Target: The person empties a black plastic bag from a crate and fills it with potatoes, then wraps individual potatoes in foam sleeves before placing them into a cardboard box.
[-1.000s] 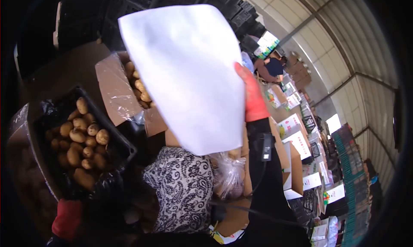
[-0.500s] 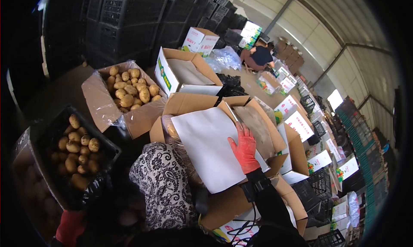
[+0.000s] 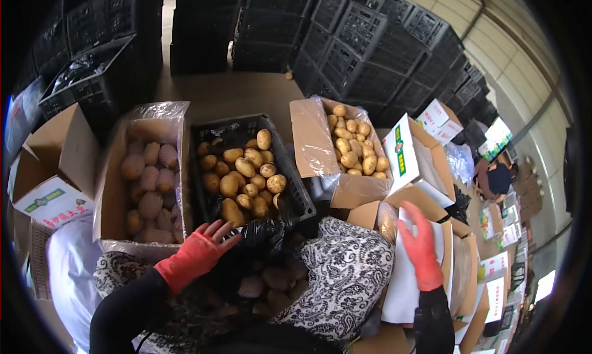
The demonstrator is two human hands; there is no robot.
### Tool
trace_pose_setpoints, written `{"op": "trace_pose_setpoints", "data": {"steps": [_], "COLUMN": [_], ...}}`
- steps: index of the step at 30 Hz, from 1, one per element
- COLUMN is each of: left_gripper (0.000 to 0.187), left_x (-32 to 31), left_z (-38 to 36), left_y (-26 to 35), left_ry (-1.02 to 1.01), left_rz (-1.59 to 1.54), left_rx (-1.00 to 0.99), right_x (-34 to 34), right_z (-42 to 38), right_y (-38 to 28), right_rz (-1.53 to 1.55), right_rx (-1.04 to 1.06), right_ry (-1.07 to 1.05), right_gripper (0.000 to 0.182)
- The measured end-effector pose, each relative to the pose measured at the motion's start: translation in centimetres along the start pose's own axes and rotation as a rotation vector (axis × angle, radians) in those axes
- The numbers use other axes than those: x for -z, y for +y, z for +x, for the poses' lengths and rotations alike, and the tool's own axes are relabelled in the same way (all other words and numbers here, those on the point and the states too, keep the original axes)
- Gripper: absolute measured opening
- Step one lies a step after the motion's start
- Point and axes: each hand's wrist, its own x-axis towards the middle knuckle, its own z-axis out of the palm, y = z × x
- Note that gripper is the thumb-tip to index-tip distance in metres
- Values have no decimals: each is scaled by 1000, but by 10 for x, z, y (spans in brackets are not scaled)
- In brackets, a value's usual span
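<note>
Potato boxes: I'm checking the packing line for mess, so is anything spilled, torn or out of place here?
One small thing: a lone potato lies on the bare floor by the stacked black crates, away from every box. The rest sit inside the black crate and lined cartons. Nothing looks torn.

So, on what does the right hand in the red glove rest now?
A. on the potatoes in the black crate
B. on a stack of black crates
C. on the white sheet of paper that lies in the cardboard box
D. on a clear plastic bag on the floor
C: the right hand lies flat, fingers spread, on the white sheet of paper in the open cardboard box.
</note>
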Motion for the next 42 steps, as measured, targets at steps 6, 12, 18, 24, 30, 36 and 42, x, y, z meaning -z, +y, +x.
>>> {"op": "trace_pose_setpoints", "data": {"steps": [6,12,18,24,30,36,42], "left_gripper": [29,30,32,48,55,53,67], "left_x": [-7,-31,-7,-82,-175,-172,-183], "left_z": [12,-37,32,85,137,169,155], "left_y": [11,11,-39,-115,-174,-200,-202], "left_ry": [-869,-897,-605,-96,-376,-701,-732], "left_rz": [-220,-540,-375,-391,-29,-46,-174], "left_rx": [240,127,361,607,754,758,756], "right_x": [-201,-394,-458,-459,-463,-416,-441], "right_z": [78,165,168,168,184,202,142], "right_y": [-74,-79,-70,-82,-88,-41,-53], "right_rz": [86,455,338,205,57,813,866], "right_rx": [384,-129,-50,62,-111,-421,-320], "right_ry": [-678,-676,-369,-326,-412,-869,-591], "right_gripper": [50,80,90,82,69,61,75]}}
